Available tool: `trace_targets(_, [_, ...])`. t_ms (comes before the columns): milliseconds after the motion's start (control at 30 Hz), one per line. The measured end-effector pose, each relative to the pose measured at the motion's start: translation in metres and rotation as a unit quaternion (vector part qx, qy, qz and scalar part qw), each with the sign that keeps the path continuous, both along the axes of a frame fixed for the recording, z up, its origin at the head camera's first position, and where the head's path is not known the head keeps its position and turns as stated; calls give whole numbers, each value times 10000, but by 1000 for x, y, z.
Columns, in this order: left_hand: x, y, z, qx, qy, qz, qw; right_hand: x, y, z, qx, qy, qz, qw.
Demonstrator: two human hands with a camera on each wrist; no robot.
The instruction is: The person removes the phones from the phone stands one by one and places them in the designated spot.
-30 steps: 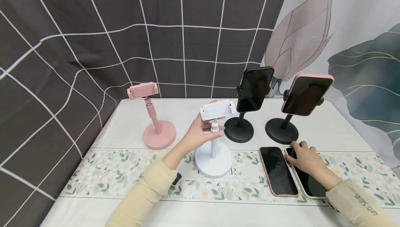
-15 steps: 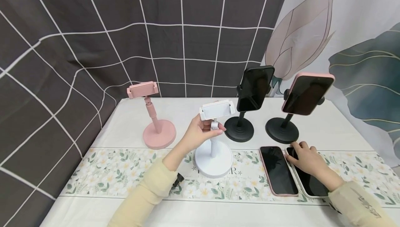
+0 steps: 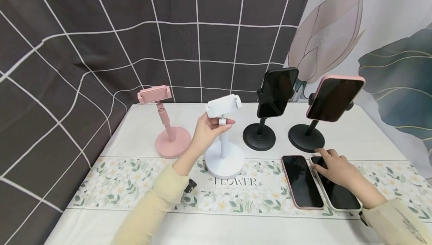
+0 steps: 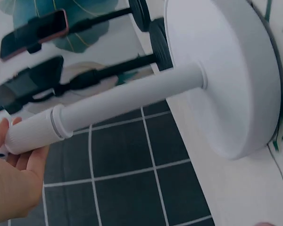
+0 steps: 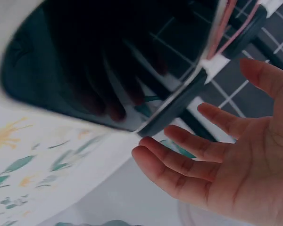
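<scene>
My left hand (image 3: 207,130) holds a white phone stand (image 3: 224,160) by the ribbed top of its post, just below the clamp; the clamp has no phone in it. In the left wrist view, thumb and fingers wrap the ribbed collar (image 4: 35,132). The stand is upright; whether its round base touches the table I cannot tell. My right hand (image 3: 339,170) is over a light-edged phone (image 3: 341,192) lying face up. Its fingers are loosely extended and hold nothing in the right wrist view, with the screen (image 5: 99,61) beside them. A pink-edged phone (image 3: 302,183) lies just left.
A pink phone stand (image 3: 173,142) with a phone-free clamp stands at left. Two black stands at back right hold a black phone (image 3: 277,93) and a pink-cased phone (image 3: 335,99). A floral strip (image 3: 135,185) crosses the white table; a dark grid curtain (image 3: 168,42) hangs behind.
My left hand has shifted the white stand leftward and back, uncovering the printed word FLOWER. The right hand has moved slightly right above the phone. The view has tilted a little.
</scene>
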State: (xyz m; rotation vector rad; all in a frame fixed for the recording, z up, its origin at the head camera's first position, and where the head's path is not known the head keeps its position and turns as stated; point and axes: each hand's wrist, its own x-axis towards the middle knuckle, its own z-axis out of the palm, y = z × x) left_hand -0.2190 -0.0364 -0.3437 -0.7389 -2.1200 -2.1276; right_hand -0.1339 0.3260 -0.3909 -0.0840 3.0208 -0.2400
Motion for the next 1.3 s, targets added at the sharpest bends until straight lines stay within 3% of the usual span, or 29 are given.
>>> trace_targets(400, [-50, 0, 13, 236, 321, 643, 9971, 21, -46, 10, -108, 783, 746, 9941])
trace_targets(633, [-66, 5, 10, 133, 299, 882, 9956, 28, -66, 20, -347, 1097, 891, 9894])
trace_targets(933, [-79, 1, -6, 291, 386, 949, 9943, 28, -80, 26, -560, 1545, 1022, 9811])
trace_targets(1133, [-81, -2, -8, 664, 344, 996, 9922, 18, -85, 37, -1061, 1884, 1121, 9699])
trace_targets(1200, [-74, 2, -8, 656, 321, 1361, 9880, 14, -86, 41, -1401, 1972, 1090, 9642])
trace_targets(1300, [-57, 16, -9, 499, 467, 2185, 9734, 6, -87, 48, -1996, 2269, 918, 9488])
